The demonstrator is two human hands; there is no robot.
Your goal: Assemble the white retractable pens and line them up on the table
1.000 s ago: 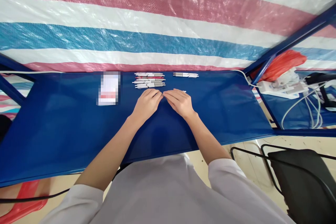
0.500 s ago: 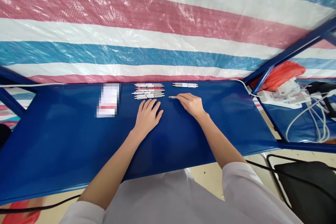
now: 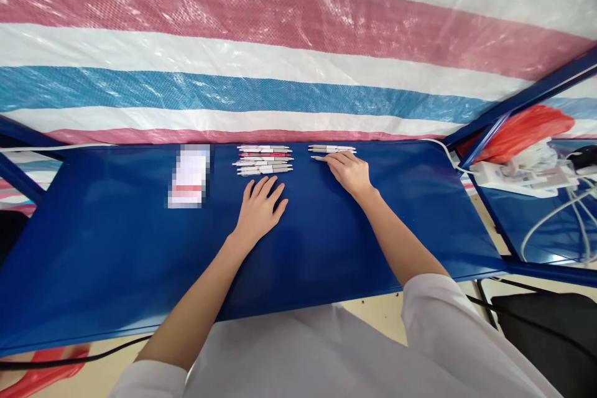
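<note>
Head view from above, facing forward, down onto blue table (image 3: 140, 261).

The tabletop (image 3: 317, 249) beneath the left hand (image 3: 260, 208) is smooth, glossy; pens (image 3: 264, 169) just beyond that hand look plastic, sheeting (image 3: 280, 18) farther off shiny and woven.

I find my left hand (image 3: 261, 208) palm down, fingers fanned, thumb set apart. My right hand (image 3: 351, 173) sits farther forward, fingers gathered in a pinch and pointing inward; its thumb, viewed remotely, I cannot fully verify. My left forearm (image 3: 200, 298) and right forearm (image 3: 403, 239) converge ahead.
</note>
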